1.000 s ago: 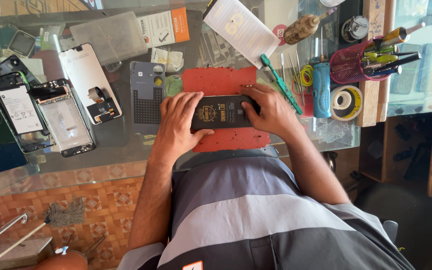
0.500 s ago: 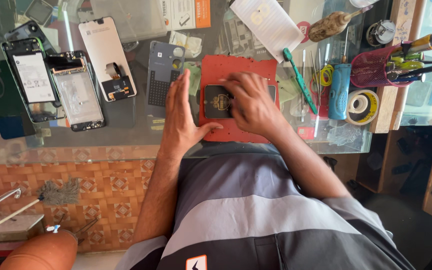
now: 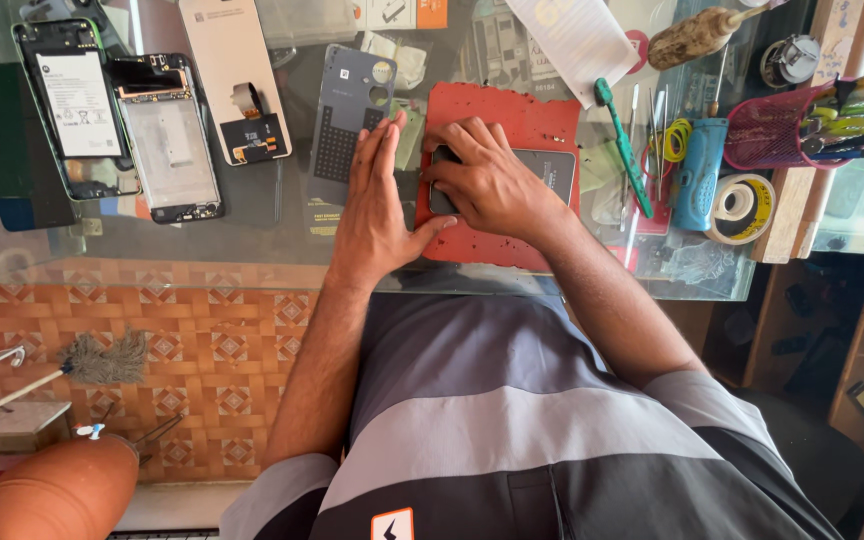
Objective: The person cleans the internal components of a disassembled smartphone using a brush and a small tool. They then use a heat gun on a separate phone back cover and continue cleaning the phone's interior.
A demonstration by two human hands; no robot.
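We press our right hand (image 3: 487, 185) down over the dark phone (image 3: 537, 172), its long axis running left-right on the red mat (image 3: 512, 240), while our left hand (image 3: 377, 205) lies flat and released just beside it.

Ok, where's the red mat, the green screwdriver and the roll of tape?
red mat (image 3: 512, 112), head view, bare top part above the hands
green screwdriver (image 3: 624, 150), head view, middle of its handle
roll of tape (image 3: 742, 208), head view, its pale ring
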